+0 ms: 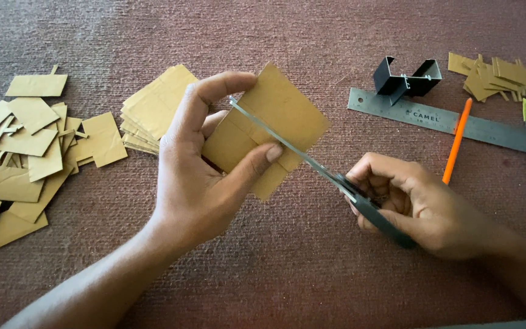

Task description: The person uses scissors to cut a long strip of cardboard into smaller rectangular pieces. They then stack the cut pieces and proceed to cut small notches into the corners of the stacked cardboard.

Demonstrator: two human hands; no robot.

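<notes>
1. The left hand (196, 176) has its grip closed on a brown cardboard piece (275, 116), thumb pressed on the near face and forefinger curled over the top edge, holding the piece up above the surface, tilted.
2. The right hand (409, 204) has its grip closed around the dark handles of a pair of scissors (312, 161); the blades run up and to the left across the cardboard piece, and the upper blade lies over its face.
3. Whether the blades are parted or shut on the card cannot be told from this view.
4. Just behind the left hand a neat stack of cardboard squares (153, 106) lies on the maroon carpet (275, 274).
5. Farther to the left a loose heap of cardboard offcuts (25, 158) spreads over the carpet.
6. Beyond the right hand an orange pencil (456, 143) lies slanted, its upper end over a steel ruler (445, 119).
7. A black folded metal clip (406, 79) sits just above the ruler.
8. A smaller pile of cardboard scraps (491, 76) lies at the far right, near the ruler's end.
</notes>
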